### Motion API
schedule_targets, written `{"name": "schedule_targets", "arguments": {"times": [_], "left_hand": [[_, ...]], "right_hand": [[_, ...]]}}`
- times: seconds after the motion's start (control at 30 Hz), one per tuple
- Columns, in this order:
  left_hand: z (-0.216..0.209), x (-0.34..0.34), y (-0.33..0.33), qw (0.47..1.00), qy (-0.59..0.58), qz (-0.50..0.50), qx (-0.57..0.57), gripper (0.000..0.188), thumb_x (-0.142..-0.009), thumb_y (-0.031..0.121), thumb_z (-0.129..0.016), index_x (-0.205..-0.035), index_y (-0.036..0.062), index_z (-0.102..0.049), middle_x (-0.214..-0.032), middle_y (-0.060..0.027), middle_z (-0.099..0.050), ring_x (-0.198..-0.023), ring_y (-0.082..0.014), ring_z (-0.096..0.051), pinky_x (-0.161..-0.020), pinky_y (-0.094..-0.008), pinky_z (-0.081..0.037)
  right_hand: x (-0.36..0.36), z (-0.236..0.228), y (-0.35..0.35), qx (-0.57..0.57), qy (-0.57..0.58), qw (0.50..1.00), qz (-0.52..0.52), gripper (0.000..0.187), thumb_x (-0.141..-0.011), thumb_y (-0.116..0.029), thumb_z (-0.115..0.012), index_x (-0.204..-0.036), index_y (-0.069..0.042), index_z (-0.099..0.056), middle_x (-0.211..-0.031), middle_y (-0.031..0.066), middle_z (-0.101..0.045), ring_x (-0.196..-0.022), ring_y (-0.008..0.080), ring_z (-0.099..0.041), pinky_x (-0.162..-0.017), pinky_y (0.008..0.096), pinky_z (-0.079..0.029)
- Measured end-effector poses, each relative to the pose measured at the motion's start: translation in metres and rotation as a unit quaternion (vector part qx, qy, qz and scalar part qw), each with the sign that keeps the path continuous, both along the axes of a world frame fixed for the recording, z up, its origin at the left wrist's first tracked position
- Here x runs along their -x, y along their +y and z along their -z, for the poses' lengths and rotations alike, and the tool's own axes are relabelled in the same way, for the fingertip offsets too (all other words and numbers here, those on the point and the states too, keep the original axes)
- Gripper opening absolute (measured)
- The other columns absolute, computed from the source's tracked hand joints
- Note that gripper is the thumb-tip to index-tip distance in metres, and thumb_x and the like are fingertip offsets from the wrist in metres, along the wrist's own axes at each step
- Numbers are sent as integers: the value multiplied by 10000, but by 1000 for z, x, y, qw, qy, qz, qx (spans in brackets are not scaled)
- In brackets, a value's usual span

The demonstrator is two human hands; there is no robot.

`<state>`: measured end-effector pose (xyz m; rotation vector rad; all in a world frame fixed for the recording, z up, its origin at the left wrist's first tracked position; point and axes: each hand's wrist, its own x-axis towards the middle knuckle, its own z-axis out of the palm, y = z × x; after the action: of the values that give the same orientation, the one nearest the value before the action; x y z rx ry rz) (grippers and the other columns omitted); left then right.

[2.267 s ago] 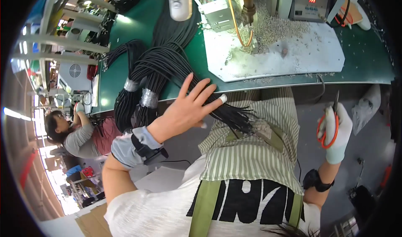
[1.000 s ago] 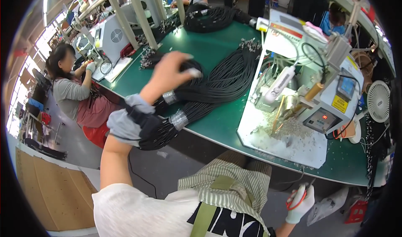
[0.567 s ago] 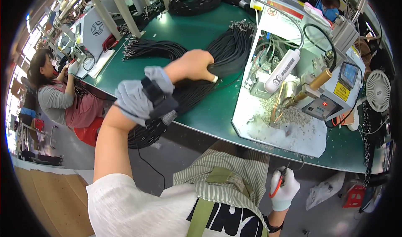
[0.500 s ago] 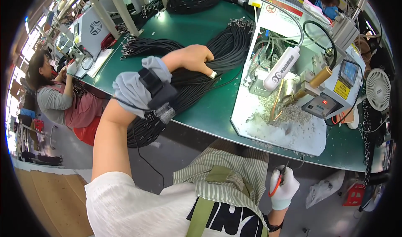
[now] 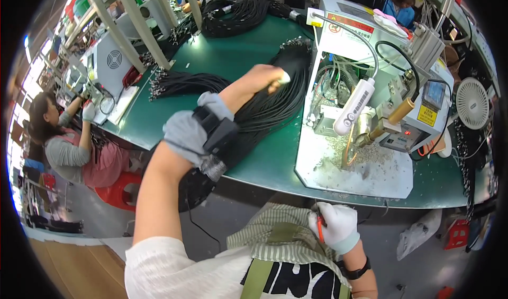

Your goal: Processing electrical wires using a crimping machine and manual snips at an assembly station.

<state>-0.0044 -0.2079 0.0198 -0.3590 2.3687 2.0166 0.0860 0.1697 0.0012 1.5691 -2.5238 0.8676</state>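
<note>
My left hand [image 5: 263, 78] reaches out over the green bench [image 5: 227, 56] and grips a thick bundle of black cables [image 5: 275, 95] that runs from the bench edge toward the far metal-tipped ends. A grey sleeve and a black strap sit on that forearm. A silver tape band [image 5: 211, 168] wraps the bundle near the bench edge, partly hidden under my arm. My right hand [image 5: 333, 226], in a white glove, is at my lap below the bench, closed around red-handled scissors [image 5: 319, 228].
A white machine [image 5: 370, 56] with a brass nozzle and a pile of metal scraps [image 5: 365, 156] stands to the right. A second cable bundle [image 5: 180, 82] lies left, more coils [image 5: 238, 13] at the back. A person [image 5: 69, 140] works at the left. A small fan [image 5: 472, 103] stands far right.
My left hand has slid farther along the cable bundle toward its far end. My right hand with the scissors has come up from beside my leg to my lap.
</note>
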Motion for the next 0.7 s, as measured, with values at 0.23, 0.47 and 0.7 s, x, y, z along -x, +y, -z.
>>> {"name": "schedule_targets", "arguments": {"times": [0.23,0.47,0.7], "left_hand": [[-4,-8,17,949,7,-70,-308,221,-876,230,-577,-844,12,-581,-667,-18,-542,-532,-100,-490,-490,-207,-387],[2,1,-7,995,-21,0,-94,263,-893,206,-565,-1045,-5,-528,-833,-54,-577,-636,-109,-518,-549,-224,-448],[-11,1,17,982,60,-176,-27,186,-883,215,-575,-850,43,-512,-673,-24,-541,-520,-119,-473,-475,-255,-401]], "right_hand": [[2,2,-58,34,23,996,-76,166,-713,-154,-698,-819,-82,-591,-527,55,-535,-466,232,-561,-464,336,-445],[-2,-3,-82,39,15,996,-80,172,-722,-166,-696,-824,-81,-587,-521,51,-525,-456,229,-550,-454,327,-437],[14,-11,-106,153,-51,987,-7,137,-737,-165,-683,-813,-68,-620,-542,57,-527,-452,228,-540,-446,311,-430]]}}
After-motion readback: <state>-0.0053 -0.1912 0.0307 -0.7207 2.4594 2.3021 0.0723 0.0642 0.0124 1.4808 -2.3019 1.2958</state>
